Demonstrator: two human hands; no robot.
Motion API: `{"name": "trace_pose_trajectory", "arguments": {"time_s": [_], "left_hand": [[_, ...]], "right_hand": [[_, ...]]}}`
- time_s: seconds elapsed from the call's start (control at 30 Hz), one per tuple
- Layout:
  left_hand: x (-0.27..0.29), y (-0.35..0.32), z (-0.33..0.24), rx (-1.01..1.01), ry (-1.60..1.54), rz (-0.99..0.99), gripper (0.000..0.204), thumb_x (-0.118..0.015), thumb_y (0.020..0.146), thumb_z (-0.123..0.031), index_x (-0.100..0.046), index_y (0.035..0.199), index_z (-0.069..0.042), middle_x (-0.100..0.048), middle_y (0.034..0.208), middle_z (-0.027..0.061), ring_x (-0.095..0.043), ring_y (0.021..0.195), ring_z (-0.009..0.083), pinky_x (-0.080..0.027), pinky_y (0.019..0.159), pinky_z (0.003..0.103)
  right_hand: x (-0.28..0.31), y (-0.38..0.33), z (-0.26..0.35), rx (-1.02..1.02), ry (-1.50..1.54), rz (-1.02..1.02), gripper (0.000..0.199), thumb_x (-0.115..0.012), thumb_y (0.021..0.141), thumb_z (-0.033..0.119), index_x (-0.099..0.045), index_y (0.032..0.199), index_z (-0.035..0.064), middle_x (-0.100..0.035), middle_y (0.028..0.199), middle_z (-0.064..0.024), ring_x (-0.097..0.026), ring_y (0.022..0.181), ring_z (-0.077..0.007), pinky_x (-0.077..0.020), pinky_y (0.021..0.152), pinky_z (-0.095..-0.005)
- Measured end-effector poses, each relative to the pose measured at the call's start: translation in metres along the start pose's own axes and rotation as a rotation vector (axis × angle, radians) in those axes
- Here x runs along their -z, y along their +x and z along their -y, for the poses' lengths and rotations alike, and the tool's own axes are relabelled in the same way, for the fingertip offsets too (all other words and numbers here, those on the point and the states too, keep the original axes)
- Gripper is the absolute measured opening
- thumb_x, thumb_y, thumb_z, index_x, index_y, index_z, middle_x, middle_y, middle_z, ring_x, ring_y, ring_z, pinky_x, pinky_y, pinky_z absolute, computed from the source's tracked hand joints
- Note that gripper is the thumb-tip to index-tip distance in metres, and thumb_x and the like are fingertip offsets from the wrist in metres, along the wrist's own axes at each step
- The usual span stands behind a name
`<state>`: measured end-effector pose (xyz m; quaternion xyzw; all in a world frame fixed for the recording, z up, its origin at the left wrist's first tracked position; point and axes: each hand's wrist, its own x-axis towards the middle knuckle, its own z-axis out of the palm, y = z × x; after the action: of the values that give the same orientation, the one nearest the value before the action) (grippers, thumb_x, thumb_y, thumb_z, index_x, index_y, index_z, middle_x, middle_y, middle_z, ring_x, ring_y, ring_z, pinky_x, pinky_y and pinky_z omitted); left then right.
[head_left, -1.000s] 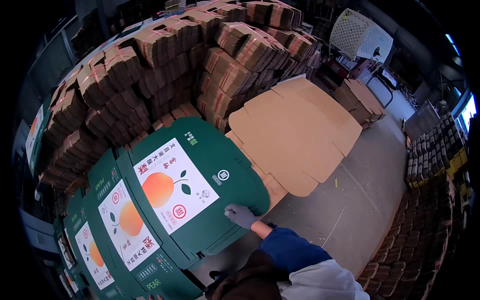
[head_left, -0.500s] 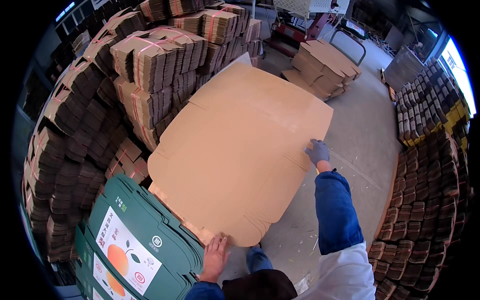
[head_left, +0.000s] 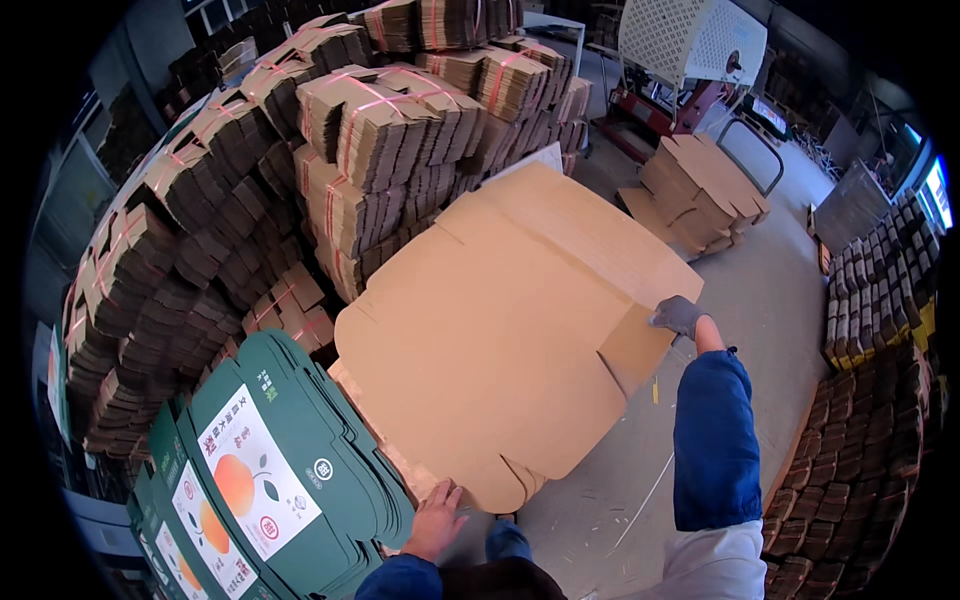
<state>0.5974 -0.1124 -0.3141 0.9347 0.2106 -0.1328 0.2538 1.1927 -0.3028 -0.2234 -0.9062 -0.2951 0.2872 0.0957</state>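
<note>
A large plain brown cardboard box blank (head_left: 490, 330) lies in front of me, printless side up, with rounded flaps and cut slots. My right hand (head_left: 680, 316), in a grey glove, grips its right edge, where a side flap (head_left: 638, 348) bends along its crease. My left hand (head_left: 437, 520) is bare and rests with fingers stretched out at the blank's near left edge. Beside that hand lies a stack of green printed box blanks (head_left: 300, 375) with white panels and orange fruit pictures. The blank's underside is hidden.
Tied bundles of cardboard blanks (head_left: 385, 120) are piled high at the left and far left. A stack of brown blanks (head_left: 700, 190) sits on a hand cart (head_left: 765, 150) farther off. More bundles (head_left: 850, 440) line the right side. A red and white machine (head_left: 690, 45) stands at the back.
The view has turned, so the scene sits farther right. The blank's right flap has bent at its crease, opening a slot beside it. My left hand stays at the near edge.
</note>
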Motion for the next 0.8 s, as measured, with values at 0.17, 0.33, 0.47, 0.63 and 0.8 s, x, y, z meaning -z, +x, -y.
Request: {"name": "trace_pose_trajectory", "arguments": {"time_s": [0.17, 0.33, 0.47, 0.63, 0.8], "left_hand": [[0.026, 0.0, 0.008, -0.11, -0.12, -0.152, 0.053, -0.064, 0.089, -0.028, -0.051, 0.134, -0.004, -0.049, 0.14, 0.0181, -0.053, 0.123, 0.034, -0.045, 0.101, 0.041], [0.169, -0.053, -0.04, -0.141, -0.538, -0.451, 0.034, -0.055, 0.098, -0.024, -0.059, 0.124, -0.003, -0.069, 0.11, 0.0161, -0.066, 0.104, 0.033, -0.052, 0.089, 0.035], [0.281, -0.157, -0.037, -0.239, -0.895, -0.838, 0.032, -0.051, 0.102, -0.027, -0.061, 0.115, 0.001, -0.07, 0.103, 0.0106, -0.067, 0.095, 0.0145, -0.053, 0.078, 0.029], [0.341, -0.324, 0.017, -0.093, -1.066, -0.943, 0.054, -0.042, 0.103, -0.047, -0.061, 0.113, 0.002, -0.066, 0.107, 0.0096, -0.065, 0.097, 0.0173, -0.051, 0.079, 0.03], [0.31, -0.456, 0.08, 0.15, -1.369, -0.744, 0.061, -0.042, 0.101, -0.054, -0.062, 0.116, 0.001, -0.065, 0.105, 0.0063, -0.061, 0.093, 0.0127, -0.051, 0.079, 0.029]], "right_hand": [[0.133, -0.138, 0.182, 0.221, 0.123, -0.309, 0.032, -0.07, 0.079, 0.027, -0.065, 0.089, -0.0033, -0.061, 0.075, -0.0109, -0.058, 0.071, -0.0178, -0.0495, 0.065, -0.0336], [0.176, -0.291, 0.361, 0.65, -0.062, -0.407, 0.024, -0.065, 0.08, 0.021, -0.06, 0.082, -0.0029, -0.054, 0.069, -0.0112, -0.051, 0.065, -0.0179, -0.045, 0.062, -0.0354], [0.097, -0.401, 0.514, 0.891, -0.042, -0.209, 0.024, -0.058, 0.083, 0.02, -0.059, 0.085, -0.0042, -0.061, 0.078, -0.0192, -0.058, 0.072, -0.0317, -0.0463, 0.068, -0.0397], [-0.038, -0.515, 0.637, 1.187, -0.112, -0.009, 0.033, -0.057, 0.086, 0.029, -0.059, 0.091, -0.0029, -0.061, 0.077, -0.0213, -0.062, 0.071, -0.0336, -0.0492, 0.068, -0.0413], [-0.163, -0.572, 0.711, 1.233, -0.157, 0.405, 0.046, -0.057, 0.09, 0.04, -0.06, 0.104, -0.0039, -0.066, 0.08, -0.0148, -0.067, 0.072, -0.0217, -0.0521, 0.065, -0.0342]]}}
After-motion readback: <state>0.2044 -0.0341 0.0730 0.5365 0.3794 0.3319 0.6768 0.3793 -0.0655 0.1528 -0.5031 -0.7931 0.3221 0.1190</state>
